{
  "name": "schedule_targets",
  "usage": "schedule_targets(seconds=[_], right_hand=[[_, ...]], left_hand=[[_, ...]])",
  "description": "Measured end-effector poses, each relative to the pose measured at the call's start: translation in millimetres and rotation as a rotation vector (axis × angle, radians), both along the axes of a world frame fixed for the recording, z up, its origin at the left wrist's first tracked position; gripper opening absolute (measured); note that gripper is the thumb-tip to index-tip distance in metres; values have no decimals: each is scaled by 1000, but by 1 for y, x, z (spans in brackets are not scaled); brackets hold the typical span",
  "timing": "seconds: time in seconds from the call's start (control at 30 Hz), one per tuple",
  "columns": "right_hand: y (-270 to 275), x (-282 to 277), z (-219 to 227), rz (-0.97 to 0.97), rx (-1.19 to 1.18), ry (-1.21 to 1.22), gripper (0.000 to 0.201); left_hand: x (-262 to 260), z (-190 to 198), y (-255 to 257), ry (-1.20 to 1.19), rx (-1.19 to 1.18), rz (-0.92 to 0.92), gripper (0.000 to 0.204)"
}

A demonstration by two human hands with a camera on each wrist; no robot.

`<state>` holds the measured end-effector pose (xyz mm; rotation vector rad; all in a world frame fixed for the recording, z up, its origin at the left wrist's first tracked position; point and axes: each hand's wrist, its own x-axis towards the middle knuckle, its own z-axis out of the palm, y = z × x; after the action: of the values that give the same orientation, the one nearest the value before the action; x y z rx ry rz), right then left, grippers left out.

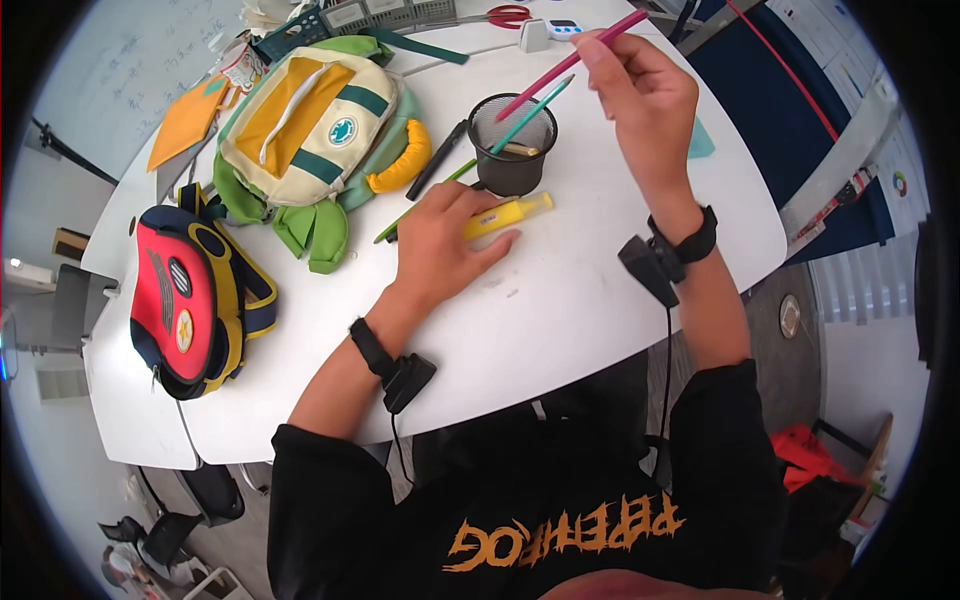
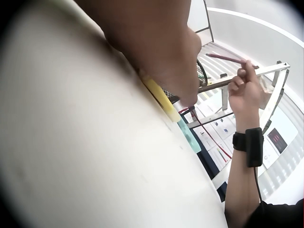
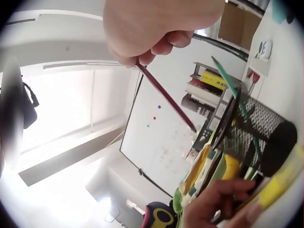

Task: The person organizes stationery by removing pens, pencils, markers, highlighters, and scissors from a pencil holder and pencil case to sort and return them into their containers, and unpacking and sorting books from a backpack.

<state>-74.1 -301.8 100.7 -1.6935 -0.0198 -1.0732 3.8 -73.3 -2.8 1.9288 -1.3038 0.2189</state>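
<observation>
My right hand [image 1: 645, 95] is raised over the table and pinches a magenta pencil [image 1: 560, 72] near its upper end. The pencil slants down, its lower tip overlapping the mouth of a black mesh pen cup [image 1: 512, 172] in the head view. A teal pencil [image 1: 530, 115] leans in that cup. Palm down on the table, my left hand [image 1: 437, 243] has its thumb spread from the fingers. A yellow highlighter [image 1: 515, 213] lies between thumb and index finger. A green pencil [image 1: 460, 170] and a dark pen run beneath the fingers, partly hidden.
A black marker [image 1: 437, 160] lies left of the cup. Beyond it sit a cream and green backpack [image 1: 310, 130] and a red and navy bag [image 1: 175, 290]. Red scissors [image 1: 508, 16], a grey basket [image 1: 400, 14] and a small white device [image 1: 535, 37] stand at the back.
</observation>
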Motion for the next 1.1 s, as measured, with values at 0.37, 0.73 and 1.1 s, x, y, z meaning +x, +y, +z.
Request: schedule_targets(seconds=[0.37, 0.73, 1.1], right_hand=[[-27, 15, -43, -219, -381, 199, 27], [-31, 0, -41, -371, -605, 73, 24], [-1, -11, -45, 127, -637, 89, 27]], left_hand=[[4, -6, -2, -28, 74, 13, 18], [0, -16, 7, 328, -35, 102, 25], [-1, -15, 8, 365, -338, -16, 25]])
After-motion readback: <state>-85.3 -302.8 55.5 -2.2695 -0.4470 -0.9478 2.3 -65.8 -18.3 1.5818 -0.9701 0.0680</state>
